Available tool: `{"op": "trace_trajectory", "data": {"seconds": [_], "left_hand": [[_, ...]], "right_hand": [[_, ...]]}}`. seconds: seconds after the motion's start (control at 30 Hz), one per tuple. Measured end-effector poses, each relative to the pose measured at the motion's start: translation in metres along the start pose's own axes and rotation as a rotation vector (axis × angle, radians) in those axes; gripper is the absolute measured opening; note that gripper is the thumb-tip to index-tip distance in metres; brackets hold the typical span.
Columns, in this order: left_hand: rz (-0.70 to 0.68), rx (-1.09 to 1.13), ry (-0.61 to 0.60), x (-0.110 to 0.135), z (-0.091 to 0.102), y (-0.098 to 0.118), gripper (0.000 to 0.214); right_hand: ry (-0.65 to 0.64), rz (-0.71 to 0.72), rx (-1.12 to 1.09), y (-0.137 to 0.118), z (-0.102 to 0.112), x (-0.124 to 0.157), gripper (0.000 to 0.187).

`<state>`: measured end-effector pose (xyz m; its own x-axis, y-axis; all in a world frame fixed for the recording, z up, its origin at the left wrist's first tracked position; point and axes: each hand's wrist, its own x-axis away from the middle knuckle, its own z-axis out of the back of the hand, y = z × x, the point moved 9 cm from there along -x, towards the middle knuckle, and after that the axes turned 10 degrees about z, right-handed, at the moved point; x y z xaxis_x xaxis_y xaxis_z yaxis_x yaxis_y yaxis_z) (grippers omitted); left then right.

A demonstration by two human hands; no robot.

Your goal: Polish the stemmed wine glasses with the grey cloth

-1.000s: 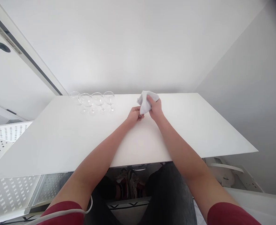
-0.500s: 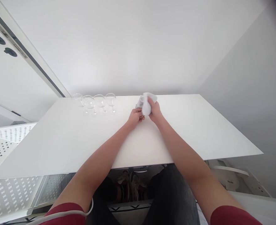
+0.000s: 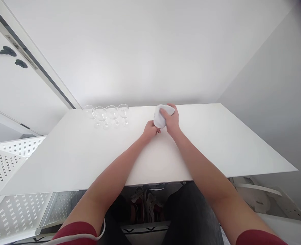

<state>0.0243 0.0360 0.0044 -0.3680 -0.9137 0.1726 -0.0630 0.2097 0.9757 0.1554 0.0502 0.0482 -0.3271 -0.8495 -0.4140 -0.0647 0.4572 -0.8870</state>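
A bunched white cloth (image 3: 163, 115) is gripped by my right hand (image 3: 173, 121), its thumb lying across the front of the folds. My left hand (image 3: 151, 130) is closed just below and to the left of the cloth, its fingers curled inward. What the left fingers hold is hidden behind the cloth and the hand. Both hands are close together over the far middle part of the white table (image 3: 204, 143). Several clear stemmed glasses (image 3: 112, 114) stand upright in a row at the table's back left.
A white wall rises behind the table. At the left are a door with a dark handle (image 3: 9, 51) and a white perforated panel (image 3: 15, 211). A pale cable (image 3: 74, 237) runs by my left sleeve. Below the table's right front edge lies a white curved object (image 3: 257, 187).
My right hand has turned the cloth, which now covers more of the space above my left hand. The whole view has shifted slightly, so the table and glasses appear farther right.
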Motion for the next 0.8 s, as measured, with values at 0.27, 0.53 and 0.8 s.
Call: {"op": "trace_trajectory", "data": {"seconds": [0.27, 0.53, 0.8], "left_hand": [[0.096, 0.122, -0.250, 0.008, -0.015, -0.001, 0.019], [-0.033, 0.073, 0.038, -0.001, 0.004, -0.001, 0.012], [0.197, 0.284, -0.370, 0.010, -0.019, -0.001, 0.030]], "right_hand": [[-0.064, -0.071, -0.129, 0.005, -0.002, -0.005, 0.047], [-0.001, 0.023, 0.156, 0.000, -0.004, 0.008, 0.079], [-0.123, -0.101, -0.230, 0.004, -0.013, 0.002, 0.056]]}}
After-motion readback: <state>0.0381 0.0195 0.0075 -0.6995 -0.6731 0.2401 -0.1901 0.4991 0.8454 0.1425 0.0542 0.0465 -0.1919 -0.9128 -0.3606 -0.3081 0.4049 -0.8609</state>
